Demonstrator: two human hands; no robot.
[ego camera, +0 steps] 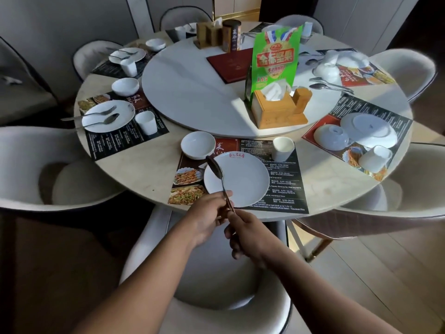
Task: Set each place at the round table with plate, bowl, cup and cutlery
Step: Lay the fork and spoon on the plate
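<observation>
Left grip (209, 213) pinching spoon (216, 169) handle, right grip (244, 233) clamped on handle's tail end, so both on same piece. Spoon head hovering over left rim of plate (243, 182), at near edge of desk (149, 169). Bowl (198, 144) and cup (283, 148) standing just beyond plate. Risk, my read: two grips sharing thin handle. One lets go early, spoon drops, clatters on plate, maybe skids off near edge. Swing too far forward, spoon head clips bowl.

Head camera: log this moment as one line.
stage: near place, cutlery pending | left hand: pinches spoon handle | right hand: holds handle end | spoon: over plate | bowl, cup: placed
</observation>
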